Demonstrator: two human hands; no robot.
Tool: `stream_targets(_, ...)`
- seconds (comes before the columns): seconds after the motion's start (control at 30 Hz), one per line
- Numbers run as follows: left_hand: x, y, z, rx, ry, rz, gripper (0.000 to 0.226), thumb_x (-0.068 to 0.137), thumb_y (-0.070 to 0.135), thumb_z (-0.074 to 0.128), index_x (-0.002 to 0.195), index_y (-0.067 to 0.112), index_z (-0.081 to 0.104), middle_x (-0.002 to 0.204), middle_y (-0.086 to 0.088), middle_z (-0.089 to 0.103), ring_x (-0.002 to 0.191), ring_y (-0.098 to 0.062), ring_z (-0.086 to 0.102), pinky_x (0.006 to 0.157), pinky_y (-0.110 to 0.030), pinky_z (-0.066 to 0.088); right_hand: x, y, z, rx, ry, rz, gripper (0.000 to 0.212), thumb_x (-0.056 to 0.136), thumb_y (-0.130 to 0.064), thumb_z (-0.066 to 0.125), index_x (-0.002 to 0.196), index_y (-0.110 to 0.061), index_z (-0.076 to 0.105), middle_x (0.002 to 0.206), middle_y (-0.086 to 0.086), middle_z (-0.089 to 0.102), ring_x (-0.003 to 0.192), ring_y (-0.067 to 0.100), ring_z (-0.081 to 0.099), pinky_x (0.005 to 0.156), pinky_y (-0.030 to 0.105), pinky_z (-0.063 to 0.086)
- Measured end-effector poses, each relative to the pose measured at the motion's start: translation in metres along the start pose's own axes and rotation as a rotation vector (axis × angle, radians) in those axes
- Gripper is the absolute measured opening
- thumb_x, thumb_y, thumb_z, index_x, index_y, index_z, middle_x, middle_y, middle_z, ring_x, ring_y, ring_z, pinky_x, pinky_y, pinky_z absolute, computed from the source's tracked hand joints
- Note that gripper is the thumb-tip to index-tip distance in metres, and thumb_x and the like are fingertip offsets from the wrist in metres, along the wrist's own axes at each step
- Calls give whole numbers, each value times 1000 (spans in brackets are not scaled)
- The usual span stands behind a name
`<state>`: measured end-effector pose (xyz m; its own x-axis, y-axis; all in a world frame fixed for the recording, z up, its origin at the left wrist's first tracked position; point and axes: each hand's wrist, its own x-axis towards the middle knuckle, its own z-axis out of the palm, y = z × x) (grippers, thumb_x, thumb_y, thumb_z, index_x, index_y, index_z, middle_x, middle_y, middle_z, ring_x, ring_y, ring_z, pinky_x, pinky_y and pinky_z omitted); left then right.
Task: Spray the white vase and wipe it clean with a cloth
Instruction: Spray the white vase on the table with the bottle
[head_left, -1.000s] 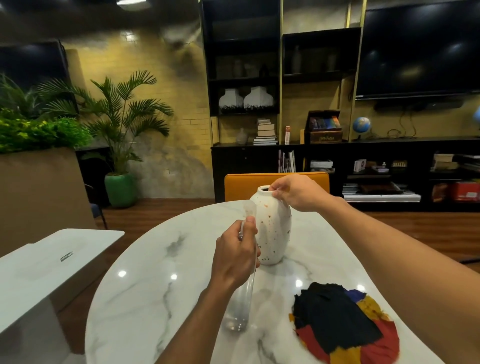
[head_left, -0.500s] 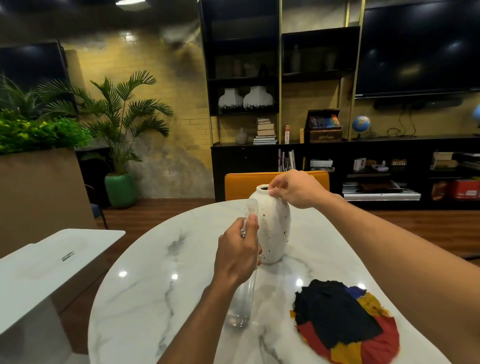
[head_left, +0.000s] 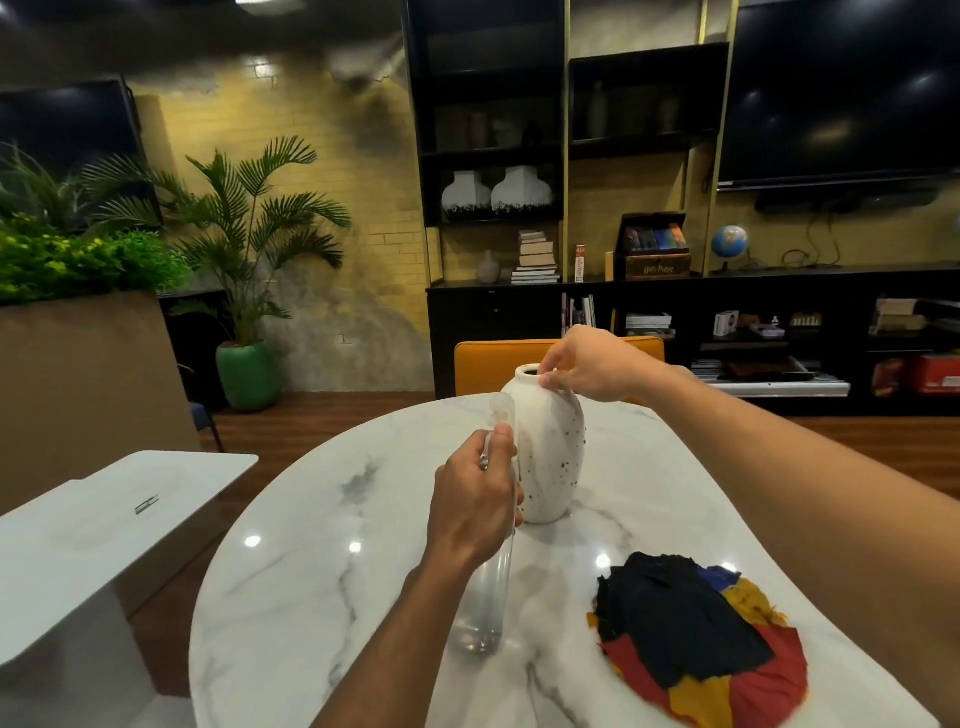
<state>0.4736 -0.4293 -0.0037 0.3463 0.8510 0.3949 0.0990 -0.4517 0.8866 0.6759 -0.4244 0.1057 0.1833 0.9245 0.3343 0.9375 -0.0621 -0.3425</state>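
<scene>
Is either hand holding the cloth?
No, the cloth lies on the table while the left hand grips the spray bottle and the right hand holds the white vase at its rim.

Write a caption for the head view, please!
Left hand aims a spray bottle at the vase, right hand holds its rim, cloth lies on the table.

Upright speckled white vase (head_left: 549, 447) (table-centred)

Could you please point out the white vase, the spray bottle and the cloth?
white vase (head_left: 553, 457): head view, speckled belly.
spray bottle (head_left: 483, 608): head view, clear lower body.
cloth (head_left: 691, 623): head view, dark top patch.
</scene>
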Motion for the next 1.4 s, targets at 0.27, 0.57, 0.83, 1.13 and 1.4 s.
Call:
stream_targets(0.27, -4, -1, 4, -20, -39, 8, 58, 86, 74, 33, 107, 31, 64, 85, -5, 66, 73, -20, 64, 57, -30, 55, -4, -11, 1, -19, 68, 6, 16, 93, -27, 71, 105, -18, 79, 109, -4, 58, 99, 13, 52, 79, 23, 40)
stream_targets(0.57, -4, -1, 7, 16, -25, 12, 62, 87, 74, 34, 113, 28, 65, 91, -11, 70, 64, -17, 66, 60, -34, 60, 1, -15, 7, -8, 108, 54, 16, 90, -30, 74, 97, -17, 80, 105, -3, 65, 91, 14, 59, 73, 24, 48)
stream_targets(0.83, -4, -1, 7, 36, 0, -12, 71, 84, 83, 31, 113, 28, 64, 107, -13, 74, 85, -31, 72, 69, -39, 65, 11, -18, 0, 18, -32, 40, 26, 92, -37, 70, 106, -18, 80, 94, -3, 72, 84, 11, 65, 66, 18, 47)
stream_targets(1.13, -7, 6, 7, 15, -18, -34, 66, 78, 82, 33, 96, 27, 63, 106, -16, 73, 89, -41, 71, 62, -32, 60, 6, -3, -10, -137, -79, -71, 23, 93, -30, 70, 113, -24, 77, 115, -10, 55, 110, 13, 52, 88, 26, 38)
stream_targets(1.4, -8, 4, 5, 13, -9, -20, 69, 82, 80, 33, 119, 31, 63, 113, -15, 72, 101, -41, 70, 74, -45, 64, 9, -8, -1, -98, 6, -76, 16, 89, -28, 75, 103, -20, 79, 121, -8, 48, 110, 15, 50, 85, 23, 38)
